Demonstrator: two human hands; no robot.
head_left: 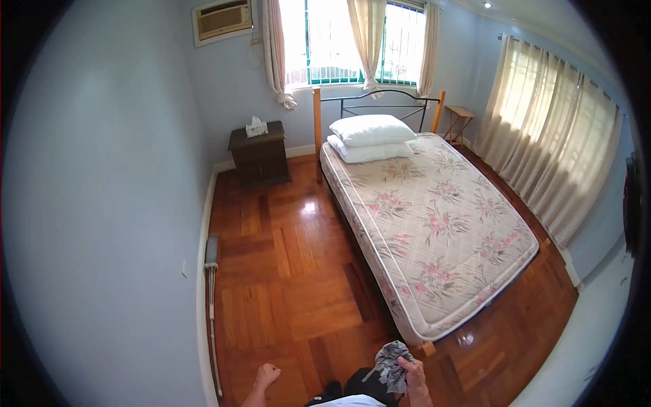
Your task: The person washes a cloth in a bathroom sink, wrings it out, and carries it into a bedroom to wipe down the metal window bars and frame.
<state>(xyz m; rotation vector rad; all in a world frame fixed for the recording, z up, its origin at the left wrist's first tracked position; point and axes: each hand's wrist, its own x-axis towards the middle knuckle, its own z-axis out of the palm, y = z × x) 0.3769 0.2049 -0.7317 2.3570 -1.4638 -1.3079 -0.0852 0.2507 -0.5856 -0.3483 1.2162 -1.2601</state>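
Note:
At the bottom of the head view, my right hand (413,373) is closed around a crumpled grey cloth (389,361). The cloth bunches up above the fingers, close to the near corner of the bed. My left hand (268,373) hangs over the wooden floor with its fingers curled in, and nothing shows in it. Ahead of me on the right is a bare mattress (434,210) with a pink and grey floral pattern. Two white pillows (373,130) lie stacked at its head end.
A dark nightstand (261,159) carries a tissue box (256,127) by the far wall. Along the left wall a flat mop (212,271) lies on the floor. A small folding table (460,117) stands beyond the bed, near long curtains (542,129).

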